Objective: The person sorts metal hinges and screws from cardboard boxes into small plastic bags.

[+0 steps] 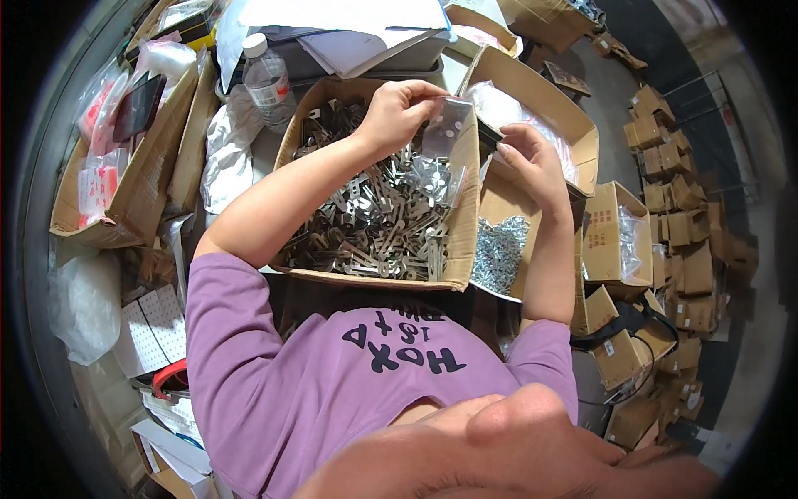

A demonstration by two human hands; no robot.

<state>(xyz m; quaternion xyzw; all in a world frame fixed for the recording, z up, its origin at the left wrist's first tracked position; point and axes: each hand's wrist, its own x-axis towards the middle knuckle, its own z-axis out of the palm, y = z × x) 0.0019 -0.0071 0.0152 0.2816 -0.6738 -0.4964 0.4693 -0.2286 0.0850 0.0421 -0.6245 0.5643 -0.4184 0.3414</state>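
Observation:
My left hand is closed, its thumb and fingers pinching the top edge of a clear plastic bag. The bag hangs over the right side of a cardboard box heaped with flat, slotted metal brackets. Small pale pieces show through its plastic, and another shiny clear bag lies just below it on the brackets. To the right, my right hand is raised by the box's edge with thumb and fingers drawn together. What lies between those fingertips is too small to make out.
Beside the bracket box, an open carton holds small silvery screws. Behind it is a carton with plastic bags. A water bottle stands at the back left, near papers. A phone rests on a left-hand carton.

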